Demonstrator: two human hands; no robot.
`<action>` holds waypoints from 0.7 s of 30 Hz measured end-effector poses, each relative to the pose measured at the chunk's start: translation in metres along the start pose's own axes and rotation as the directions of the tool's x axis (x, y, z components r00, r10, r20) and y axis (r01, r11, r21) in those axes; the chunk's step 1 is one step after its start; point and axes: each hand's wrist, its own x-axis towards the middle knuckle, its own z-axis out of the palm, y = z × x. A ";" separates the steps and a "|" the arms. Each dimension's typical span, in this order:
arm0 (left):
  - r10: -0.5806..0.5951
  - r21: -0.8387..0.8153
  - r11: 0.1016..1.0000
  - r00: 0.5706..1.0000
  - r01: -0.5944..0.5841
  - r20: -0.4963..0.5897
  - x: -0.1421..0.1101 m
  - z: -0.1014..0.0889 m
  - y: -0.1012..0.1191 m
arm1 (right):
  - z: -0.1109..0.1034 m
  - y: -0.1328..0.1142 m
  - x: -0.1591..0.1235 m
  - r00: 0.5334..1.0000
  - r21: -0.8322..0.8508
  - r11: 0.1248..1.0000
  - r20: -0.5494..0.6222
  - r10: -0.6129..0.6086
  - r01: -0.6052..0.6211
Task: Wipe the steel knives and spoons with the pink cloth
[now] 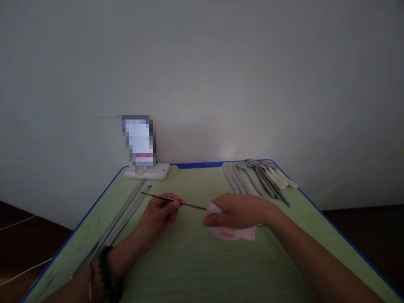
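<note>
A slim metal table knife (194,205) is held nearly level above the table, seen almost edge-on. My left hand (162,210) pinches it between thumb and fingers, and one end sticks out to the left. Its other end runs into a pink and white cloth (233,233). My right hand (240,210) is closed around this cloth, pressing it about the knife; what lies inside the fold is hidden. Just left of my left hand, several table knives (128,219) lie side by side, partly covered by my forearm.
At the back right lie more knives (233,179), several spoons (261,179) and cutlery with white handles (279,179). A lit phone (139,141) with a blurred screen stands on a white base (162,170) at the back left. The green table (176,269) has a blue edge against the wall.
</note>
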 end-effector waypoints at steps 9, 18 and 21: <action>-0.033 0.068 0.997 0.996 0.028 0.082 0.000 0.001 0.002 | 0.002 0.002 0.001 1.000 -0.019 1.000 0.012 0.000 0.000; 0.052 0.104 0.992 0.984 -0.071 0.173 -0.002 0.004 0.005 | 0.008 0.000 0.006 1.000 -0.011 1.000 -0.006 -0.017 0.017; 0.041 -0.092 0.995 0.990 -0.028 0.134 -0.001 0.003 0.003 | 0.002 0.002 -0.001 0.995 -0.011 1.000 -0.093 -0.021 0.020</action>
